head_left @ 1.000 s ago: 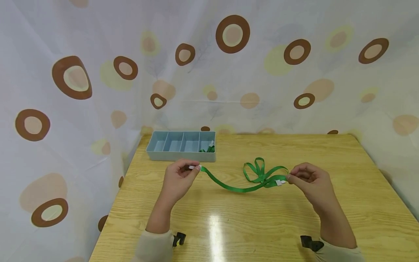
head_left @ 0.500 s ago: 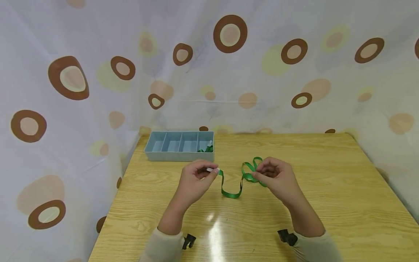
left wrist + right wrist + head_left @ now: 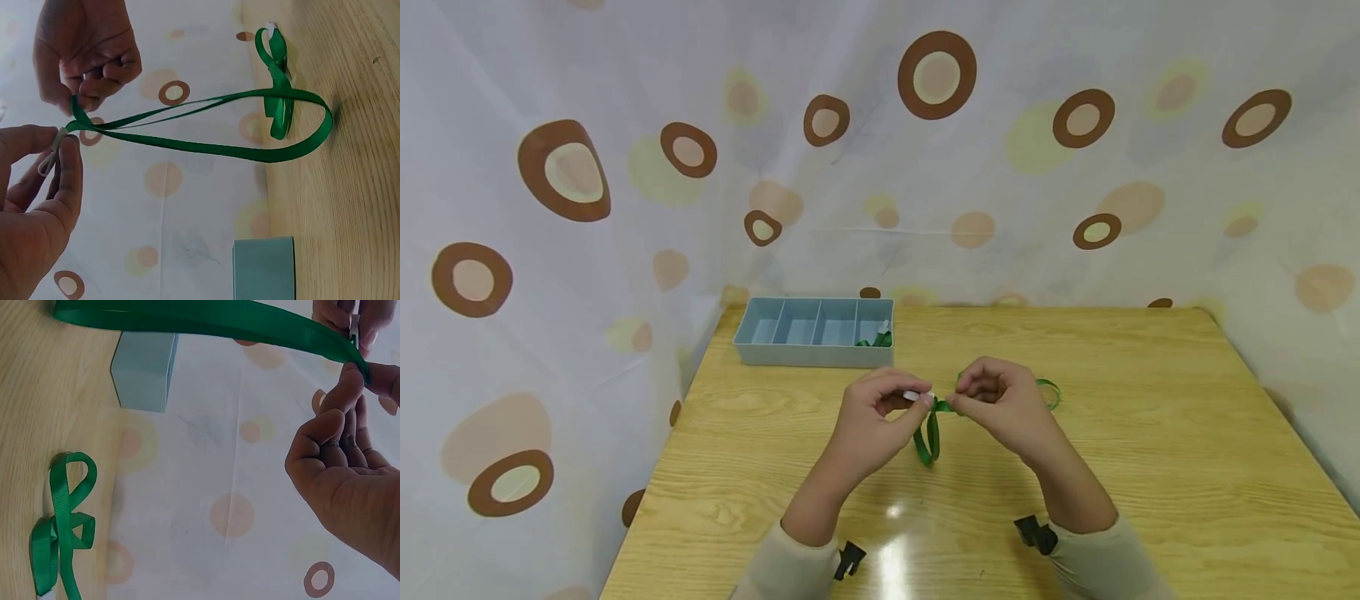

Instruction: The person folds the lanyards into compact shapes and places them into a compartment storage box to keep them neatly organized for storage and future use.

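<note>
My left hand (image 3: 876, 421) pinches the white end piece (image 3: 54, 150) of a green ribbon lanyard (image 3: 219, 149) between thumb and fingers. Close beside it, my right hand (image 3: 1009, 410) pinches the same green ribbon between thumb and forefinger. A long loop of the ribbon hangs below the two hands, just over the table. Another looped green lanyard (image 3: 42, 550) with a white end lies on the table; in the head view my right hand partly hides it.
A light blue box (image 3: 812, 357) with several compartments stands at the back left of the wooden table (image 3: 1150, 467). Its right compartment holds a green lanyard (image 3: 883, 339) with a white piece. A patterned curtain (image 3: 850, 183) hangs behind and at the sides.
My hands have come together: the right hand moved left and the left hand moved right. The ribbon stretched between them has folded into a hanging loop.
</note>
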Available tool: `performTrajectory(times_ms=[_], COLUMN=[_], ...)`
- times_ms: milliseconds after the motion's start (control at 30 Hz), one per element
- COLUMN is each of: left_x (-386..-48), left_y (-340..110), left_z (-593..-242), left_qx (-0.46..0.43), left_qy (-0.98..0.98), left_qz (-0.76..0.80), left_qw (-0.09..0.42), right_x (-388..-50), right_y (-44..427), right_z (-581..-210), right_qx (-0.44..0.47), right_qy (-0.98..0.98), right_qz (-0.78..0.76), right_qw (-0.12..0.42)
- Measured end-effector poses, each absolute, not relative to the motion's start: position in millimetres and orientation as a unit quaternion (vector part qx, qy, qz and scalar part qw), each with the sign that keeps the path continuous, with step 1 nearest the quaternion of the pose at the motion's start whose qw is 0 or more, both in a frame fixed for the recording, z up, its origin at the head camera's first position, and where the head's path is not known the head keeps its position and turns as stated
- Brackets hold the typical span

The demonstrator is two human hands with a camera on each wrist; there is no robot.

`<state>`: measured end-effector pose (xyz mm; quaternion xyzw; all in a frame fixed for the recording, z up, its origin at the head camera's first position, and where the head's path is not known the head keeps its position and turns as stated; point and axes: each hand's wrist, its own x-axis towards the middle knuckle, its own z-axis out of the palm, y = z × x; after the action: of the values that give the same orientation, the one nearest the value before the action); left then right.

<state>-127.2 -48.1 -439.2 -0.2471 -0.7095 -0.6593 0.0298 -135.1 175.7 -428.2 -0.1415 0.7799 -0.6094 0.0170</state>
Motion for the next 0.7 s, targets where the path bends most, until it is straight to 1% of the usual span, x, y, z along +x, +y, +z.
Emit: performTrajectory(times_ms=[267, 700], left_x=[-124.7, -123.8], left_y=[-43.1, -41.9], left_z=[-439.1, -442.2], left_qx=[-0.267, -0.257], left_qy=[-0.689, -0.688], left_qz=[-0.673, -0.679], left_qw=[0.024, 0.022], right_x=[-135.7, -134.4], right_y=[171.1, 170.7], right_z=[-429.2, -433.8], right_qx=[-0.15, -0.15], right_qy=[0.765, 0.761], right_qz=[-0.625, -0.631], right_qw=[0.041, 0.039])
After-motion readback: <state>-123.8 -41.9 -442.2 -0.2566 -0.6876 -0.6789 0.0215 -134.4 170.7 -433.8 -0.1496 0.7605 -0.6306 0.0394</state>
